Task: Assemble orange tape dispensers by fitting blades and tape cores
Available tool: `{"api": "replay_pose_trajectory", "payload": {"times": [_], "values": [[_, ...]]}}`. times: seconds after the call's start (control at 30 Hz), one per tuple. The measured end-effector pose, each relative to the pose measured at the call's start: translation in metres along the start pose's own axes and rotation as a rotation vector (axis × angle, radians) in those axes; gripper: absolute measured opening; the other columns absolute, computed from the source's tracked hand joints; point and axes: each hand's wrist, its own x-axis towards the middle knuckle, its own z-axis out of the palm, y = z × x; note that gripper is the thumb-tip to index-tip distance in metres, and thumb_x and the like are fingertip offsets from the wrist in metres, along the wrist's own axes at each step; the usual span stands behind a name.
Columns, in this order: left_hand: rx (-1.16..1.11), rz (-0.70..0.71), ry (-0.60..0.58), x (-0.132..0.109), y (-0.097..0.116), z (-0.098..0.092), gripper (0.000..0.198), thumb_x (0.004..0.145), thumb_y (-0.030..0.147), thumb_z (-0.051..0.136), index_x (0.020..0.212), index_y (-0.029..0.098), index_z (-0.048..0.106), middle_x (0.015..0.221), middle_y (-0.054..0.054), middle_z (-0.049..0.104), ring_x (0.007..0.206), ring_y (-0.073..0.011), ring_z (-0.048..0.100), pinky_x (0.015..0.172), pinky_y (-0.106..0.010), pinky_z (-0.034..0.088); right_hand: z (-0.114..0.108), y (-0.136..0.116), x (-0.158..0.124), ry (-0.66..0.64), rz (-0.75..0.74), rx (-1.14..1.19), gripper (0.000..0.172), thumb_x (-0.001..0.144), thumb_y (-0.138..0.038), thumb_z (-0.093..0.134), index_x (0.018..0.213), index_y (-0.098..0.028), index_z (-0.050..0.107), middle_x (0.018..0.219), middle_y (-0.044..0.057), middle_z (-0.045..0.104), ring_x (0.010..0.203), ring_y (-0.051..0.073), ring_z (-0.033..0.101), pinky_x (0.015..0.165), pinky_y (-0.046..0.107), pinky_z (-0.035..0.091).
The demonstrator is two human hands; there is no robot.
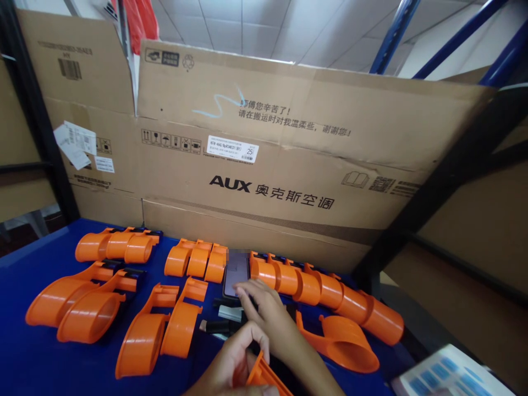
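My left hand (233, 360) is at the bottom centre, fingers curled round an orange plastic dispenser part (264, 379) that is partly cut off by the frame edge. My right hand (264, 308) reaches forward over it, fingers stretched out, with the fingertips resting at the lower edge of a dark phone (236, 273) that lies flat on the blue table (28, 357). The right hand holds nothing. Small black and grey pieces (229, 313) lie just below the phone, beside the right hand.
Orange dispenser shells lie in groups on the table: a nested row (330, 291) at right, a single shell (344, 341), pairs at left (78, 305) and centre (165, 330), smaller clusters (115, 246) (197, 259) behind. A large cardboard box (289, 165) walls the back. A printed sheet (449, 377) lies bottom right.
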Motion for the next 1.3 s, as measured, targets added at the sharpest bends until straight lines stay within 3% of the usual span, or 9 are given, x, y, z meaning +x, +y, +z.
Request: {"api": "replay_pose_trajectory", "payload": {"times": [0.1,0.2,0.5,0.67,0.77,0.9,1.03,1.17,1.3], "values": [[-0.038,0.014,-0.002,0.0,0.0,0.002,0.051,0.073,0.049,0.086,0.092,0.023,0.047,0.062,0.008,0.043,0.047,-0.0043,0.029,0.046,-0.021,0.019,0.007,0.003,0.023,0.016,0.101,-0.1,0.042,0.098,-0.013,0.04,0.135,-0.018,0.06,0.127,0.015,0.07,0.117,0.026,0.066,0.099,0.037,0.048],[-0.07,0.012,0.009,-0.001,0.001,0.004,0.05,0.073,0.049,0.086,0.092,0.023,0.048,0.061,0.009,0.041,0.046,-0.0041,0.027,0.046,-0.021,0.019,0.016,0.005,0.049,-0.019,0.144,-0.126,0.048,0.097,-0.011,0.039,0.143,-0.015,0.051,0.119,0.017,0.074,0.11,0.028,0.07,0.089,0.036,0.051],[-0.084,0.014,0.05,-0.002,0.007,0.003,0.049,0.074,0.05,0.085,0.093,0.023,0.049,0.064,0.008,0.043,0.047,-0.0035,0.027,0.046,-0.02,0.02,0.032,0.013,0.078,-0.081,0.267,-0.114,0.045,0.084,-0.002,0.048,0.125,-0.011,0.064,0.102,0.02,0.077,0.093,0.03,0.074,0.078,0.036,0.052],[-0.113,0.037,0.027,-0.002,0.007,0.003,0.04,0.084,0.045,0.078,0.095,0.025,0.045,0.058,0.01,0.044,0.042,-0.0031,0.03,0.045,-0.015,0.023,-0.006,0.005,0.06,0.026,0.218,0.021,0.048,0.095,-0.008,0.036,0.139,-0.015,0.054,0.116,0.015,0.074,0.107,0.024,0.069,0.092,0.035,0.05],[-0.052,0.06,0.094,-0.001,0.002,0.0,0.031,0.092,0.043,0.068,0.103,0.028,0.042,0.05,0.012,0.044,0.036,-0.0045,0.029,0.042,-0.014,0.026,-0.041,-0.005,0.036,0.04,0.17,0.126,0.038,0.104,-0.026,0.032,0.13,-0.021,0.059,0.094,0.005,0.075,0.086,0.019,0.068,0.08,0.032,0.053],[0.006,0.089,0.231,0.001,-0.011,-0.009,0.028,0.097,0.044,0.061,0.111,0.029,0.043,0.043,0.015,0.041,0.029,-0.0048,0.027,0.037,-0.012,0.027,-0.07,-0.017,0.001,-0.194,0.081,0.411,0.033,0.104,-0.044,0.045,0.101,-0.022,0.07,0.074,0.0,0.067,0.074,0.017,0.063,0.074,0.03,0.05],[-0.013,0.095,0.339,0.004,-0.023,-0.019,0.031,0.096,0.042,0.063,0.114,0.03,0.041,0.045,0.016,0.042,0.026,-0.0052,0.036,0.034,-0.01,0.03,-0.068,-0.022,-0.022,-0.28,0.114,0.507,0.025,0.097,-0.046,0.061,0.1,-0.023,0.071,0.086,0.002,0.067,0.077,0.017,0.06,0.069,0.028,0.048],[0.051,0.046,0.361,0.008,-0.025,-0.025,0.038,0.098,0.046,0.058,0.123,0.032,0.033,0.043,0.016,0.045,0.026,-0.0084,0.04,0.033,-0.013,0.034,-0.055,-0.018,-0.032,-0.229,0.124,0.581,0.024,0.093,-0.043,0.067,0.106,-0.023,0.073,0.082,0.001,0.064,0.073,0.016,0.057,0.066,0.028,0.048],[0.22,-0.013,0.371,0.005,-0.011,-0.021,0.045,0.1,0.052,0.049,0.134,0.028,0.031,0.039,0.014,0.043,0.028,-0.0109,0.043,0.034,-0.016,0.035,-0.048,-0.011,-0.037,-0.162,0.133,0.651,0.025,0.093,-0.041,0.068,0.108,-0.022,0.073,0.086,0.002,0.066,0.075,0.017,0.058,0.069,0.03,0.049]]}}
